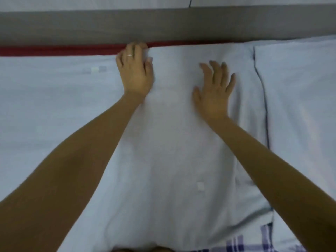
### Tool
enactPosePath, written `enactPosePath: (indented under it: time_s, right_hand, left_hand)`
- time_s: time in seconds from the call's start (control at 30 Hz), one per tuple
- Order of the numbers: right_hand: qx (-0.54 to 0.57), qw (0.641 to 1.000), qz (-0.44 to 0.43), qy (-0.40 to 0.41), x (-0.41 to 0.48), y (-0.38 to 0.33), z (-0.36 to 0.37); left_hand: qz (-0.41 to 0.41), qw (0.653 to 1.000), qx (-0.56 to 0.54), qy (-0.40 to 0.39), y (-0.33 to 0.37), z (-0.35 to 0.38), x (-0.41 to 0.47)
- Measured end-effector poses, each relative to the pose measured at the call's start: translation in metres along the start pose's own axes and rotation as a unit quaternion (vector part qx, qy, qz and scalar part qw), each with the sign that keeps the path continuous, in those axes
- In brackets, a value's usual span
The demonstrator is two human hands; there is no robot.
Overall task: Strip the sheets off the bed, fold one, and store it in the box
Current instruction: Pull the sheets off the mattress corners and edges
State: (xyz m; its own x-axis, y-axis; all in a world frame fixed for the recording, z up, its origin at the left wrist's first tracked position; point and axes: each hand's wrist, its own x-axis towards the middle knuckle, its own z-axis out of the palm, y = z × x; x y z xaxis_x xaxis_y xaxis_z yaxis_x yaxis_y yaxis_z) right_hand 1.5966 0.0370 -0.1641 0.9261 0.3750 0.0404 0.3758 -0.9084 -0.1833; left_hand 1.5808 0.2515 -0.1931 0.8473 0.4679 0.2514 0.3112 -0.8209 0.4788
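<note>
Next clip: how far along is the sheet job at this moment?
Partly done: one sheet already lies folded into a long strip. In hand: the left hand grips its far corner while the right hand presses flat on it, so folding looks under way. Left: pale bedding is spread out beside it, apparently not stripped, and no box is in view, so storing has not started.

Dim, flat, cool light, bluish cast, evenly spread. Faint soft shadows on sheet [172, 151] beside forearms [87, 146]. Whole frame soft, low detail; left hand [135, 71] fingertips [139, 47] smeared. Blocky compression patches [94, 70] on cloth. Grey band [163, 24] bows slightly toward edges; lower corners darker.
</note>
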Motion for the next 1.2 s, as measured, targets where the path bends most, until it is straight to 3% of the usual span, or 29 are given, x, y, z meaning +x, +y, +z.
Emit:
enactPosePath:
  time_s: [0.07,0.1,0.13,0.2,0.3,0.43,0.5,0.57,0.6,0.63,0.67,0.73,0.83,0.9,0.93,1.0,1.07,1.1,1.17,1.2]
  right_hand:
    - [-0.025,0.979,-0.184,-0.088,-0.086,-0.011,0.007]
    - [-0.065,0.965,-0.219,-0.129,-0.122,0.003,0.01]
    - [-0.104,0.958,-0.199,-0.176,-0.141,0.027,0.01]
    - [-0.135,0.967,-0.039,-0.21,-0.159,0.08,0.002]
    - [-0.129,0.936,0.187,-0.268,-0.153,0.123,-0.015]
    - [-0.062,0.921,0.313,-0.224,-0.15,0.075,-0.028]
    - [-0.067,0.946,0.219,-0.23,-0.173,0.032,-0.027]
    - [-0.065,0.964,-0.026,-0.257,-0.223,0.002,-0.018]
    - [-0.092,0.945,-0.146,-0.277,-0.248,-0.003,-0.019]
    - [-0.118,0.923,-0.212,-0.299,-0.268,0.005,-0.021]
    - [-0.131,0.911,-0.198,-0.338,-0.278,0.022,-0.027]
    - [-0.155,0.915,0.01,-0.372,-0.287,0.067,-0.048]
    - [-0.158,0.826,0.336,-0.424,-0.291,0.165,-0.081]
    - [-0.098,0.802,0.443,-0.388,-0.286,0.199,-0.1]
    - [-0.106,0.808,0.463,-0.349,-0.285,0.199,-0.104]
    - [-0.115,0.849,0.441,-0.269,-0.291,0.175,-0.1]
    - [-0.087,0.918,0.323,-0.213,-0.301,0.142,-0.096]
    - [-0.076,0.939,0.251,-0.224,-0.311,0.134,-0.091]
    - [-0.113,0.943,0.17,-0.262,-0.332,0.133,-0.079]
    - [-0.136,0.933,0.183,-0.279,-0.342,0.147,-0.077]
  left_hand:
    - [-0.004,1.0,-0.013,-0.009,0.006,-0.022,-0.052]
    - [0.002,0.999,-0.003,-0.038,0.005,-0.035,-0.086]
    - [0.008,0.997,0.021,-0.075,0.002,-0.046,-0.116]
    - [0.006,0.98,0.081,-0.183,-0.011,-0.068,-0.176]
    - [-0.014,0.947,0.11,-0.3,-0.016,-0.084,-0.232]
    - [-0.039,0.878,0.131,-0.459,0.016,-0.095,-0.253]
    - [-0.045,0.835,0.145,-0.529,0.025,-0.099,-0.252]
    - [-0.043,0.806,0.155,-0.569,0.027,-0.101,-0.242]
    - [-0.043,0.794,0.159,-0.585,0.027,-0.103,-0.238]
    - [-0.049,0.783,0.163,-0.598,0.027,-0.105,-0.234]
    - [-0.056,0.773,0.167,-0.609,0.027,-0.106,-0.23]
    - [-0.06,0.761,0.176,-0.621,0.031,-0.107,-0.226]
    - [-0.064,0.763,0.194,-0.613,0.035,-0.104,-0.229]
    - [-0.064,0.763,0.209,-0.608,0.039,-0.103,-0.232]
    - [-0.062,0.761,0.218,-0.608,0.041,-0.104,-0.231]
    - [-0.063,0.753,0.235,-0.611,0.043,-0.103,-0.23]
    - [-0.08,0.742,0.271,-0.607,0.053,-0.102,-0.23]
    - [-0.097,0.742,0.294,-0.595,0.064,-0.101,-0.233]
    - [-0.101,0.776,0.323,-0.532,0.089,-0.097,-0.249]
    - [-0.085,0.806,0.311,-0.496,0.109,-0.094,-0.266]
